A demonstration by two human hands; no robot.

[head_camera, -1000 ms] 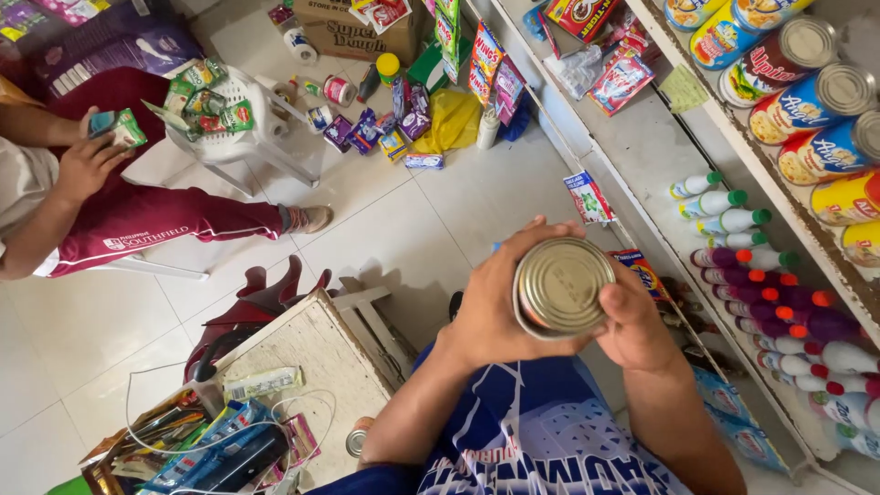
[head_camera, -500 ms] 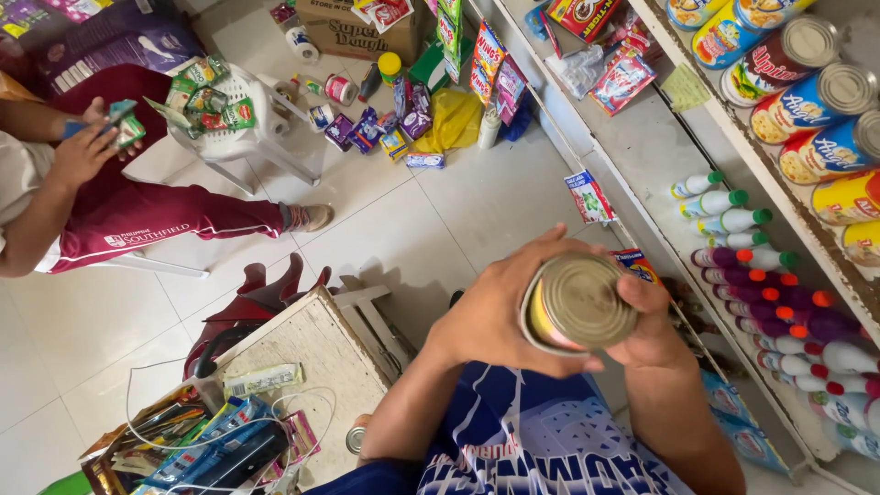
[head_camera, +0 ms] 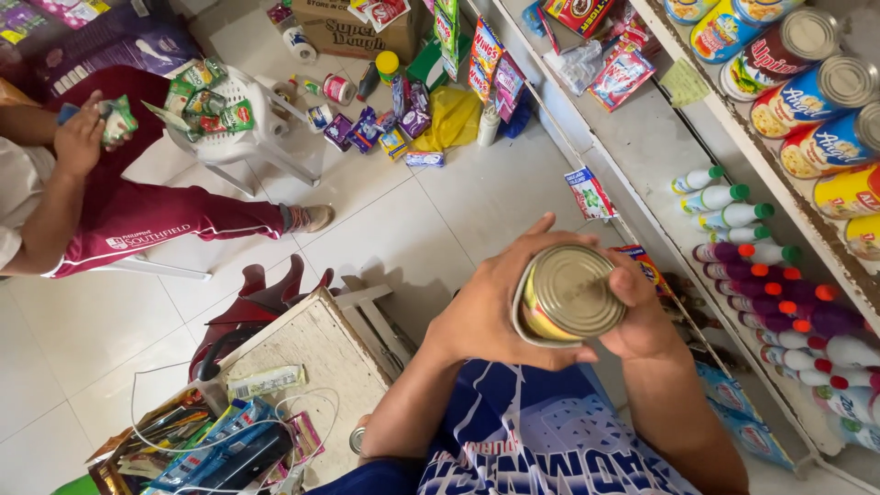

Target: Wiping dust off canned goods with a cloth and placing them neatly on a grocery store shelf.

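Over a white tiled shop floor, just left of the stocked shelf [head_camera: 697,128], the left hand [head_camera: 481,307] and right hand [head_camera: 646,316] both grip a tin can [head_camera: 568,293], apparently inspecting it, needing a steady hold.

The tin [head_camera: 568,295] is showing a dull gold lid and yellow side. The trousers [head_camera: 156,220] are looking maroon, the bag [head_camera: 454,117] yellow, the bottles [head_camera: 779,284] purple with red caps.
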